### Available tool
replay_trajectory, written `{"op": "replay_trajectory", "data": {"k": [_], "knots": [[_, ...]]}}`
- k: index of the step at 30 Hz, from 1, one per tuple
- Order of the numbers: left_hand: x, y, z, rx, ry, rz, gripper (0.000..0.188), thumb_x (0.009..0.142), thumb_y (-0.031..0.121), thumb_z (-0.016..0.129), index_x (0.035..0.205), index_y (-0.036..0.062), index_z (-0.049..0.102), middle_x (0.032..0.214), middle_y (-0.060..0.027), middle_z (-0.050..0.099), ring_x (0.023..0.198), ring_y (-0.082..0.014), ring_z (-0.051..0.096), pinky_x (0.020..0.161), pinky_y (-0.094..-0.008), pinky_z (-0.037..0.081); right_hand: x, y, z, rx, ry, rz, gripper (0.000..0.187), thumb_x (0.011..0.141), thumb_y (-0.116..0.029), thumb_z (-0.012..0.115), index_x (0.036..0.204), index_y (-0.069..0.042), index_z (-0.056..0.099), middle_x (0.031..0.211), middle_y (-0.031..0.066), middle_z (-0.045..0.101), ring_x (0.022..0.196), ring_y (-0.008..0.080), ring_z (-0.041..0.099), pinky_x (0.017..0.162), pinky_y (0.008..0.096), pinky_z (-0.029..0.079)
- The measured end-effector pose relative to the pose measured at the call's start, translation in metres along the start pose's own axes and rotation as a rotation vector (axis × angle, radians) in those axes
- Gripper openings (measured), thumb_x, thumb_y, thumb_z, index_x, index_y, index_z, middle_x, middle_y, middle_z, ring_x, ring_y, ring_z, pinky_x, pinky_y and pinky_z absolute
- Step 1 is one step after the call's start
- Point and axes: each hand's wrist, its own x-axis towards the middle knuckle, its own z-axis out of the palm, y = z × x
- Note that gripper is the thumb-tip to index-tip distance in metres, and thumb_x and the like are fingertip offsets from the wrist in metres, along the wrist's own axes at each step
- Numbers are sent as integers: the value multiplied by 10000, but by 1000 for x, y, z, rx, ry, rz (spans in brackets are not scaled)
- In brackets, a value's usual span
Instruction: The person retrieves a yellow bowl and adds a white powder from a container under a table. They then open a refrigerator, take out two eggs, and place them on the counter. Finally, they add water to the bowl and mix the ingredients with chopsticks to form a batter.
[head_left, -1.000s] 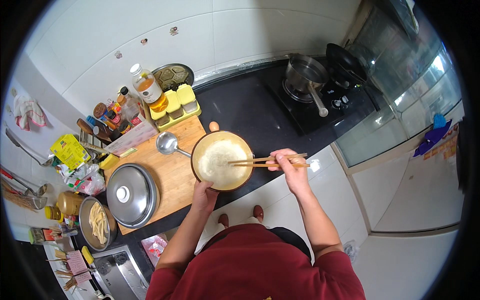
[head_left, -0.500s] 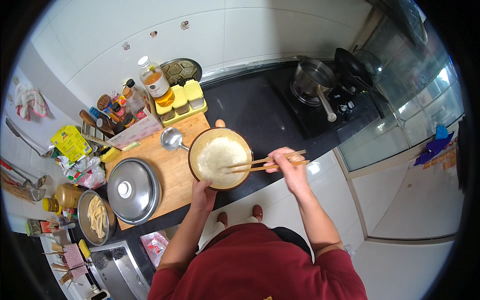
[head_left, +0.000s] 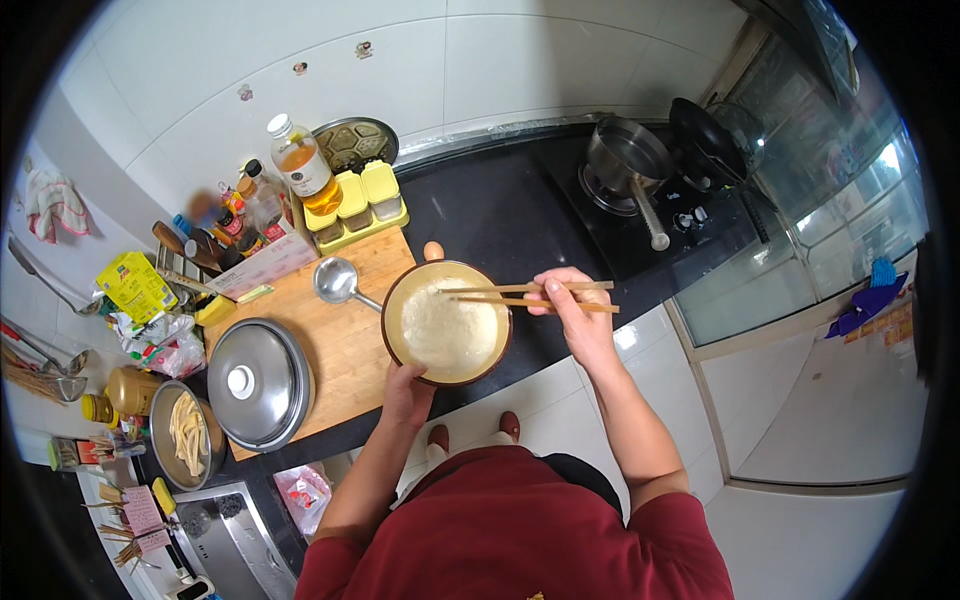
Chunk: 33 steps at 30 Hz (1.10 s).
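A yellow bowl with a brown rim [head_left: 398,350] holds a pale, floury mixture [head_left: 452,335]. My left hand [head_left: 409,393] grips the bowl at its near left rim. In my right hand [head_left: 570,305] is a pair of wooden chopsticks [head_left: 515,295], whose tips reach over the far part of the mixture. Just left of the bowl lies a metal ladle [head_left: 337,280], its handle running to the bowl's side. Behind the bowl, partly hidden by it, an egg [head_left: 433,251] shows.
A wooden board [head_left: 350,370] carries a lidded steel pan [head_left: 262,385]. Seasoning boxes [head_left: 354,208] and an oil bottle [head_left: 305,170] stand behind. Far right, a saucepan [head_left: 628,155] sits on the stove, beside a black wok [head_left: 708,145]. A steel bowl of pale strips [head_left: 187,433] stands near the sink [head_left: 235,535].
The chopstick tips have swung from the middle of the mixture toward the bowl's far side. My right hand has moved slightly up and left. The bowl sits slightly farther right.
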Motion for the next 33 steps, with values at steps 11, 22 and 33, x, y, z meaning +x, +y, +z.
{"op": "replay_trajectory", "data": {"k": [11,22,33], "knots": [[8,-3,9,25,24,22,698,715,144,561,1375,36,364,1326,-128,504,1212,-292,508,1009,-467,428,-23,15,7,-47,-3,42,143,936,-77,551,945,32,642,880,73,643,769,133,655,676,249,559],[14,-1,6,-73,28,-27,646,716,73,530,1344,46,383,1296,-124,513,1193,-286,518,971,-465,459,-9,9,7,-66,18,-20,153,948,-93,558,952,44,625,894,99,644,780,146,662,698,259,568],[12,-2,9,-82,15,-6,626,717,52,522,1329,26,399,1283,-123,525,1178,-277,528,991,-447,445,-7,14,7,32,-5,75,153,946,-97,553,953,39,624,867,113,654,735,167,670,666,279,580]]}}
